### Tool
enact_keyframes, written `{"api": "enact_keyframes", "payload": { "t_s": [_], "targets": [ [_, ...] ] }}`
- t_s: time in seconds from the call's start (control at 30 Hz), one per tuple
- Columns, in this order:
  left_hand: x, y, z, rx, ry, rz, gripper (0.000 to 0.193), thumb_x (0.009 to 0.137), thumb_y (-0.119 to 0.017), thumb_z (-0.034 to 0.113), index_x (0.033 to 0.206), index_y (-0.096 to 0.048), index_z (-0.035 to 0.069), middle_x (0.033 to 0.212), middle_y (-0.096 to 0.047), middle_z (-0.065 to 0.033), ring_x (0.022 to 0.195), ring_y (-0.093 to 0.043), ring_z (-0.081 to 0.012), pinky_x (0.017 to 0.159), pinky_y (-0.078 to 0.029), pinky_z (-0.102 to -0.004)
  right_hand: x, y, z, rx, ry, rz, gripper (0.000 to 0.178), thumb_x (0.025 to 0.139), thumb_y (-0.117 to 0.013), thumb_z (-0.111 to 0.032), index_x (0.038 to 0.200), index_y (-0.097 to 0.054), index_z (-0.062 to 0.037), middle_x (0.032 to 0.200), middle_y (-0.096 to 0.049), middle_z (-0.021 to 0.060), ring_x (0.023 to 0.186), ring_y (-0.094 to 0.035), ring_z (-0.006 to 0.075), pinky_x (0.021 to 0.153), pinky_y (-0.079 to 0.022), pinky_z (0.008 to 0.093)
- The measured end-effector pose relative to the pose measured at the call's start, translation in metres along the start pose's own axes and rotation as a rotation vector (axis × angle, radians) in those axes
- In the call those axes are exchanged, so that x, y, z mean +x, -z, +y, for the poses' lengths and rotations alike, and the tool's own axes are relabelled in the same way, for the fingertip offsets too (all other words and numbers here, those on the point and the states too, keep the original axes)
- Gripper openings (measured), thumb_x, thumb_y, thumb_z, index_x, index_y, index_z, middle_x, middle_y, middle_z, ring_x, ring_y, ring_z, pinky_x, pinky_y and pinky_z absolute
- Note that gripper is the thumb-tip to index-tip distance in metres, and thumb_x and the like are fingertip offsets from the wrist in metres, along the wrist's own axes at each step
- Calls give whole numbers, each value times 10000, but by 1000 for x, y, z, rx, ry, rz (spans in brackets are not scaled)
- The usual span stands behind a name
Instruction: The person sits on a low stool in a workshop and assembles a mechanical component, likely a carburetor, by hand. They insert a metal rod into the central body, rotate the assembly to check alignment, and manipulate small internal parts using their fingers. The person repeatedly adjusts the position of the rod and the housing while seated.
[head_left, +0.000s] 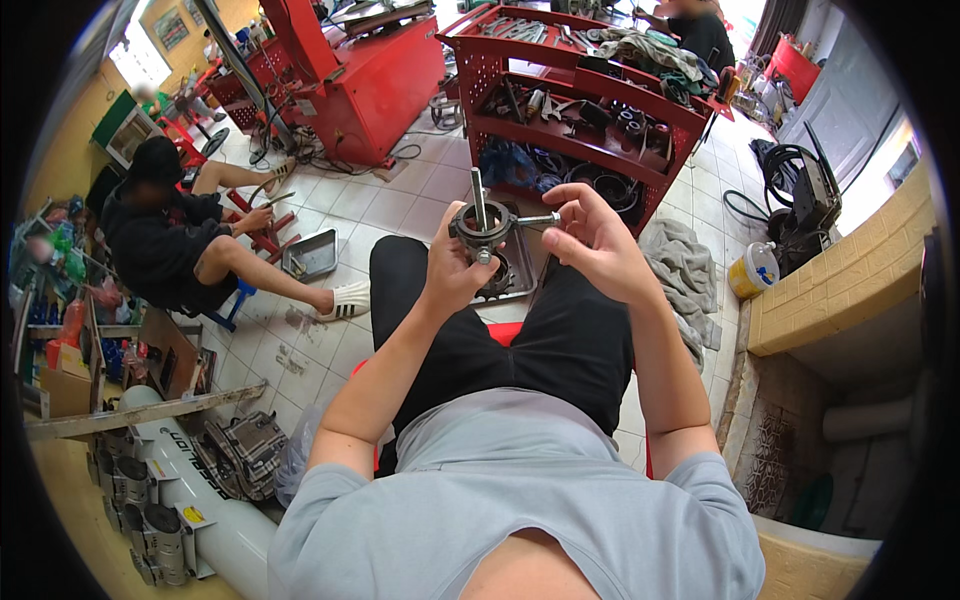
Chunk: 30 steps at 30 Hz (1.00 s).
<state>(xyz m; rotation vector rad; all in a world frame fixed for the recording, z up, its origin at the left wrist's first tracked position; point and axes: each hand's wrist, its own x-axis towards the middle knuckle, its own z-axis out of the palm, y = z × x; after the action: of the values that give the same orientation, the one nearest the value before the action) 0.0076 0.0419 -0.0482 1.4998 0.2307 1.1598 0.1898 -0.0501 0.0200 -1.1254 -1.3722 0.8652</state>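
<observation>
If our left hand (457, 272), curled around the metal ring (486, 240) above the tray (526, 272), slackened while our right hand (604, 250), loosely open at the side bolt (537, 220), contact unclear, nudged it, the ring could twist free and fall.

The scene is bright, with white glare at the window (140, 55) on the far left and at the opening (738, 15) at the top right. Light spreads softly over the pale floor (415, 185), with shade inside the cart (560, 141); the alcove (790, 395) at the right is dim. The metal tool (488, 238) looks fairly sharp and catches small highlights. Faces are blurred. Fisheye distortion bends the ledge (830, 290), and black surrounds the round view.
</observation>
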Motion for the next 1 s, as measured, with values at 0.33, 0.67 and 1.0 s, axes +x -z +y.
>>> {"api": "enact_keyframes", "payload": {
  "t_s": [0.33, 0.67, 1.0],
  "targets": [
    [-1, 3, -2, -7, 57, -12, 384, 720, -610, -34, 1077, -497, 49, 945, -529, -15, 826, -564, -75, 736, -478, -225, 2, 7, 6, 51, -22, -15, 166, 956, -556, -190, 965, -564, -24, 740, -525, -26, 616, -482, 35, 560, -407, 194],
    [-3, 6, -7, -66, 148, 25, 409, 734, -602, -45, 1113, -476, 44, 935, -553, -19, 819, -572, -74, 729, -479, -228, 2, 5, 4, 69, -74, -16, 189, 931, -582, -185, 1003, -570, -10, 747, -539, -14, 617, -489, 31, 562, -414, 188],
    [-3, 7, -10, 0, 101, -26, 407, 743, -603, -43, 1119, -472, 43, 926, -557, -15, 806, -570, -71, 734, -475, -226, 4, 8, 8, 104, -141, -24, 175, 936, -578, -121, 1058, -581, 4, 737, -557, -3, 622, -527, 45, 573, -432, 193]
  ]
}}
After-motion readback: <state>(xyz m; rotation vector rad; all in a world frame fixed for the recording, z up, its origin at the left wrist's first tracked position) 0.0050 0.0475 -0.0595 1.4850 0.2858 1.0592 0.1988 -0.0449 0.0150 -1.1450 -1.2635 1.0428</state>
